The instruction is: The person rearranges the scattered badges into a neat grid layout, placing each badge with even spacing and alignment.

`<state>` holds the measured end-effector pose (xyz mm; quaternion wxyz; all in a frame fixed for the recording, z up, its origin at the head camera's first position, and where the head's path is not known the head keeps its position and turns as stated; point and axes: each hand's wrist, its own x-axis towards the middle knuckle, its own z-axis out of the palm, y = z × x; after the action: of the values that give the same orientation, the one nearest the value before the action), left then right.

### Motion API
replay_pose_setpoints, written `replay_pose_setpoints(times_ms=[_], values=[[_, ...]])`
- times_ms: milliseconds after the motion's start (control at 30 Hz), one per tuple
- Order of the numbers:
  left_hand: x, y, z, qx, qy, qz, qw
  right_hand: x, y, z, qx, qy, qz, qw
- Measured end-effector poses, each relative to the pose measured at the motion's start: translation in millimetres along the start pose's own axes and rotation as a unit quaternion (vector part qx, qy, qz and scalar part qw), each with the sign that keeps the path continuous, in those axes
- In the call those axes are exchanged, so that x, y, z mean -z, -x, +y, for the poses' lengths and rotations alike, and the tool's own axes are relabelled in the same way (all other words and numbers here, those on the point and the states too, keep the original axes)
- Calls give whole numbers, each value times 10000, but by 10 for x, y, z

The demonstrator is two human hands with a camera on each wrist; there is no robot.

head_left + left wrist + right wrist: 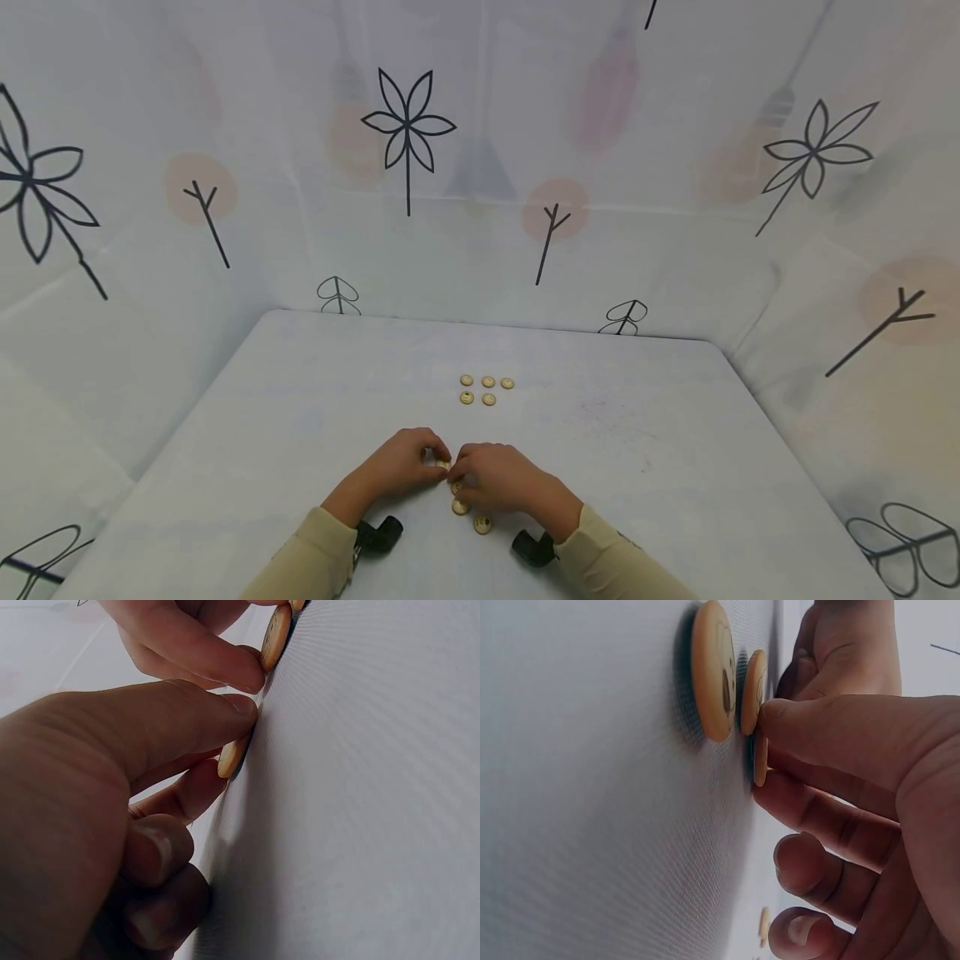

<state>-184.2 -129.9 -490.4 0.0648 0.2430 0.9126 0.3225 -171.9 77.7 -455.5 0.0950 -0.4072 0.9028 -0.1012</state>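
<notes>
My left hand (405,460) pinches a small round wooden disc (231,757) between thumb and forefinger, low over the white table. Close beside it on the right, my right hand (498,479) pinches another wooden disc (760,761) with thumb and forefinger, its other fingers curled. The hands nearly touch. Just below the right hand's fingers lies a disc (461,507) with dark markings. A further marked disc (482,524) lies nearer the body. The right fingers partly cover the disc they hold in the head view.
Farther back on the white table (300,400), several similar discs (488,382) lie flat in two short rows. A dark wrist device (381,535) sits by the left wrist, another (534,548) by the right. Patterned white cloth (480,250) hangs behind the table.
</notes>
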Motion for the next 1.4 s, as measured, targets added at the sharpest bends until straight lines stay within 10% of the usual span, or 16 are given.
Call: replay_pose_setpoints(times_ms=[1400], values=[[-18,-11,-39,-55,81,25,9999,-8,6,135,-209,40,228,9995]])
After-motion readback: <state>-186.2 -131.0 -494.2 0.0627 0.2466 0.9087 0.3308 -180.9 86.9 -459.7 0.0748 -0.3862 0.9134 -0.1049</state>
